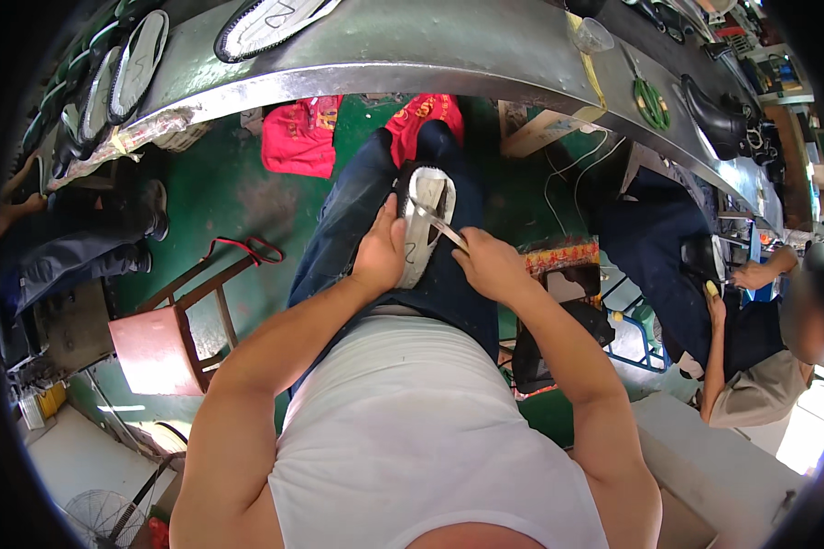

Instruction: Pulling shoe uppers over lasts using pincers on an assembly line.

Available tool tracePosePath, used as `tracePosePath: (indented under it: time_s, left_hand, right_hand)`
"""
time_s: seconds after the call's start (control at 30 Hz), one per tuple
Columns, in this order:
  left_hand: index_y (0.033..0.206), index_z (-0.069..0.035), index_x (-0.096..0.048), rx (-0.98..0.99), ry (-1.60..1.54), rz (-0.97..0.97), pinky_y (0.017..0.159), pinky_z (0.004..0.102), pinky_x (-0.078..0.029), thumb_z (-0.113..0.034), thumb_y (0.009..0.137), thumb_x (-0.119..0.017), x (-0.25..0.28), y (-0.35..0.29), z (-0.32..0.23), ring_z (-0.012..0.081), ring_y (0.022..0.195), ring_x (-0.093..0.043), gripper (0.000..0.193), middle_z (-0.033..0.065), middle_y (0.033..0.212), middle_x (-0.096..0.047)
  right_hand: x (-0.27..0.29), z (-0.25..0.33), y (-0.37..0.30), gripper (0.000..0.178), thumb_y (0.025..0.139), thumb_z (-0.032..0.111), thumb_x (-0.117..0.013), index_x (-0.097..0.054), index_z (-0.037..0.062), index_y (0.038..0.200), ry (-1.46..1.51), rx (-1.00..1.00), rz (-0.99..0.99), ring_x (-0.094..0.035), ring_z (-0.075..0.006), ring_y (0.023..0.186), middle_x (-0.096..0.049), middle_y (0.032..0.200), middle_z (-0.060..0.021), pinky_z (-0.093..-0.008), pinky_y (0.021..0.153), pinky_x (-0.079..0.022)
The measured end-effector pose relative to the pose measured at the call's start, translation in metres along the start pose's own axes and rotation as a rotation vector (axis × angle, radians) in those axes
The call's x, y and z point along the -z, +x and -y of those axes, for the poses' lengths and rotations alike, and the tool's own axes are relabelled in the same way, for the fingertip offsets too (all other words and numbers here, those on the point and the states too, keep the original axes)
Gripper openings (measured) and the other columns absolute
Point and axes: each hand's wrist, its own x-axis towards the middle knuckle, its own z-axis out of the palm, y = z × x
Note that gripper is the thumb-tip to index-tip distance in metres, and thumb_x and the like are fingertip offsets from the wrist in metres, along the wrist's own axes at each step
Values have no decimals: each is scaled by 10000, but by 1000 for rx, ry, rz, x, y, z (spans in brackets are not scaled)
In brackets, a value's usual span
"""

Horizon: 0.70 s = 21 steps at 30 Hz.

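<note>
A black shoe point(418, 252) rests sole-up across my thighs, its pale, unfinished underside facing me and its dark rim at the edge. My left hand point(382, 249) is closed round the shoe's left side, thumb along the edge. In the fingers of my right hand point(493, 265) is a slim metal hand tool point(442, 227). Its bright shank slants up and left, and the curved tip lies over the pale underside. Whether the tip presses in or only touches cannot be made out; the tool's handle is mostly hidden in my fist.
A metal-topped bench point(412, 50) curves across in front, bearing another pale-soled shoe point(270, 27) and a coil of green cord point(650, 102). Below hangs red cloth point(300, 137). A wooden stool point(160, 346) stands at left. At right a co-worker point(760, 366) handles a black shoe.
</note>
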Motion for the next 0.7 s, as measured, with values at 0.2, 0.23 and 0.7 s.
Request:
tracePosePath:
  time_s: [0.2,0.23,0.7]
  left_hand:
    - [1552,-232,-222,-46,282,306,867,523,-533,-296,1013,-442,25,0,-21,542,999,-605,586,442,1399,-341]
    - [1552,-232,-222,-45,281,303,867,523,-533,-296,1013,-442,26,3,-19,542,999,-605,586,442,1399,-341]
    - [1465,81,-318,368,-68,268,1078,398,-394,-301,972,-526,36,-13,-27,461,1270,-499,657,358,1379,-466]
  right_hand:
    - [22,-45,17,284,928,268,-615,-584,-10,975,331,-114,355,-654,-421,860,-662,925,-241,-483,771,-517]
    - [35,-45,19,326,936,309,-610,-587,-15,962,551,-240,583,-652,-426,847,-657,896,-253,-481,768,-511]
    - [13,-4,21,429,1021,357,-444,-584,-46,974,490,143,-41,-618,-471,875,-646,887,-282,-520,777,-482]
